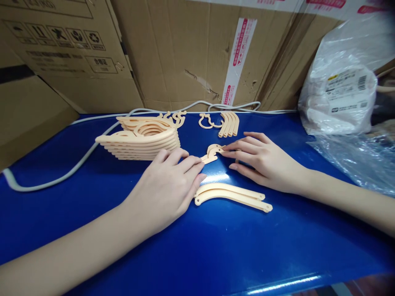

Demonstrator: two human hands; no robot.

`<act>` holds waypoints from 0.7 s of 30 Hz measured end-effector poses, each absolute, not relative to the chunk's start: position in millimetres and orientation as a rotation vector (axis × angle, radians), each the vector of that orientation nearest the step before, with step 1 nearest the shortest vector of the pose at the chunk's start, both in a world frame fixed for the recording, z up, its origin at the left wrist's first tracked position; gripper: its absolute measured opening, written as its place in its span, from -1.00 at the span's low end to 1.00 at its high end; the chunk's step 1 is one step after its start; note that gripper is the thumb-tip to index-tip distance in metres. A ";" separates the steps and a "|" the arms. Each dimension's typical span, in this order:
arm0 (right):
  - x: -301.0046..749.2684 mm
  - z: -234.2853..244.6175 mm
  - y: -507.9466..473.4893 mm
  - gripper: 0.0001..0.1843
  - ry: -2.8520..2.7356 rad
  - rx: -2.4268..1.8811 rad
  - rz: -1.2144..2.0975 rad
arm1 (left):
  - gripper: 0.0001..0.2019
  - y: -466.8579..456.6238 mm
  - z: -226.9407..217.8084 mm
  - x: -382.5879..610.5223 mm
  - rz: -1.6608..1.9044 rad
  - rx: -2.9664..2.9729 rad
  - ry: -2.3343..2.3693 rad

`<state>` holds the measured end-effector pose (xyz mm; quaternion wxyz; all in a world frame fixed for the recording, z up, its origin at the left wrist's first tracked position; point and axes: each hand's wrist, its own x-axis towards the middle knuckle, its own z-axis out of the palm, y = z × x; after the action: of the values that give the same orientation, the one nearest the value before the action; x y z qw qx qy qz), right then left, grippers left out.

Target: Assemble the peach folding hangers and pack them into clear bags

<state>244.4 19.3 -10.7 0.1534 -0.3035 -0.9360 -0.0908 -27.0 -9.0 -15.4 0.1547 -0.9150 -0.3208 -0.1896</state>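
Small curved cream plastic hanger hooks (212, 152) lie on the blue tabletop between my hands, partly covered by fingers. My left hand (171, 185) has its fingers close together, closed on their left end. My right hand (262, 160) reaches in from the right with fingers spread; its fingertips touch the right end, and the thumb stands apart. Just nearer to me are two long curved hanger arms (231, 195), side by side, their left ends close to my left thumb. Beyond my left hand stands a stack of cream hanger pieces (138, 144).
Several short curved arms (228, 124) and loose hooks (206, 121) lie at the back. A white cable (83, 164) runs along the left and back. Cardboard boxes (185, 53) wall off the far side. Clear plastic bags (339, 90) sit at the right.
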 end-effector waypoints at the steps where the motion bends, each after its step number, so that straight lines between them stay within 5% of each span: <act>1: 245.9 -12.2 18.6 -0.63 -2.681 -0.877 -0.258 | -0.56 -8.6 -16.0 -26.7 -0.544 -2.629 -0.926; 21: 250.2 -14.6 21.1 -0.53 -2.668 -0.941 -0.124 | -0.55 -6.5 -19.4 -21.9 -0.500 -2.547 -0.954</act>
<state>250.2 21.1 -14.6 0.1542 -0.3282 -0.9309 -0.0433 -21.9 -6.5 -19.4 0.1867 -0.9048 -0.3390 -0.1776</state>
